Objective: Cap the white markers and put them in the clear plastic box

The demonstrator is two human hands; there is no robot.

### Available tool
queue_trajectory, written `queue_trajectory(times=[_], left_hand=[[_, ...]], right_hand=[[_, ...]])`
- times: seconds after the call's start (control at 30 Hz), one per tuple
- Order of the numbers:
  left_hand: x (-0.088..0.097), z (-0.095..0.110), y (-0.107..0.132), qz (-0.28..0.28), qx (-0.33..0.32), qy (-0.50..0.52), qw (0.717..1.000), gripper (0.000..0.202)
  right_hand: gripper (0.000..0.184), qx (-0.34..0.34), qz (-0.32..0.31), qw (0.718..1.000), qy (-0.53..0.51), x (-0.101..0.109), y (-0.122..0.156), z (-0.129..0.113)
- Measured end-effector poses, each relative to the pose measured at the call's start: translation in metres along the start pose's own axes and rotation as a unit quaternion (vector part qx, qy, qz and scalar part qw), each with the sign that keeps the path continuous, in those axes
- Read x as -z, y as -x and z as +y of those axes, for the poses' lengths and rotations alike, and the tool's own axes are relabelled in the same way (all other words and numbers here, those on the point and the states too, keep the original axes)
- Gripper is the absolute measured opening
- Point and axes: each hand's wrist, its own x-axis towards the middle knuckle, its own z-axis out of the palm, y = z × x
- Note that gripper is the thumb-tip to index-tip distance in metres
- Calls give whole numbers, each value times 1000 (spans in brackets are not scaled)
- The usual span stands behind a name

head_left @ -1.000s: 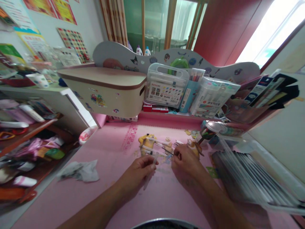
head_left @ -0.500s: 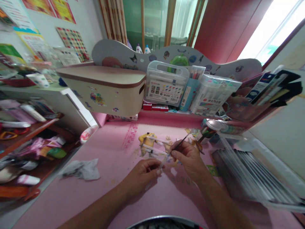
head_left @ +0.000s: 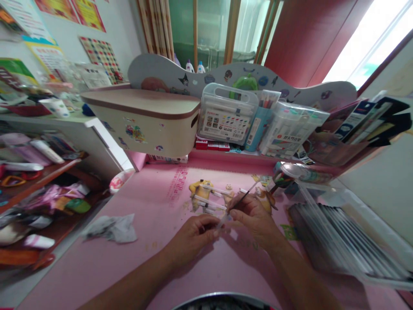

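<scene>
My left hand point(head_left: 193, 237) pinches a clear, slender pen barrel point(head_left: 221, 223) that slants up towards the right. In my right hand point(head_left: 254, 218) is a thin dark pen refill point(head_left: 248, 193), pinched between thumb and fingers with its tail sticking up to the right. The refill's lower end meets the upper end of the barrel; fingers hide whether it is inside. Just beyond my hands, several clear pens point(head_left: 203, 201) with dark parts lie on the pink desk point(head_left: 155, 267).
A clear plastic box point(head_left: 364, 275) with several dark, slim rods stands on the right. A crumpled white tissue point(head_left: 111, 228) lies left. At the front edge is a metal-rimmed round container point(head_left: 213, 294). A lidded cream bin point(head_left: 145, 129) and marker cases point(head_left: 227, 118) line the back shelf.
My right hand has come slightly left and down towards the barrel, bringing the dark refill closer to my left hand. My left hand stays nearly in place.
</scene>
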Motion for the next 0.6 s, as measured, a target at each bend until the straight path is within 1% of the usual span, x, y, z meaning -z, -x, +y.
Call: queue_trajectory(times=[0.1,0.2,0.3,0.37,0.43,0.5,0.53,0.6], left_hand=[[-2,7,2,-7,-13,-30,999,21],[-4,10,3,-15,-22,-58,998,20],[-3,9,3,-17,-24,-68,997,19],[-2,8,3,-23,-37,-76,996,19],[1,7,3,-35,-52,-68,996,21],[4,8,3,-37,-49,-47,997,22],[4,9,4,-28,-41,-35,998,23],[4,11,6,2,-22,-11,1000,24]], right_hand=[[21,7,-38,999,5,-1,2,-1],[24,-5,-73,997,1,0,4,-4],[27,-20,-90,996,-8,1,6,-4],[30,-41,-104,993,-23,3,8,-5],[38,-51,-119,991,-39,8,9,-7],[47,-31,-114,992,-40,16,10,-12],[47,-14,-100,994,-28,22,10,-15],[38,11,-55,998,33,34,9,-22]])
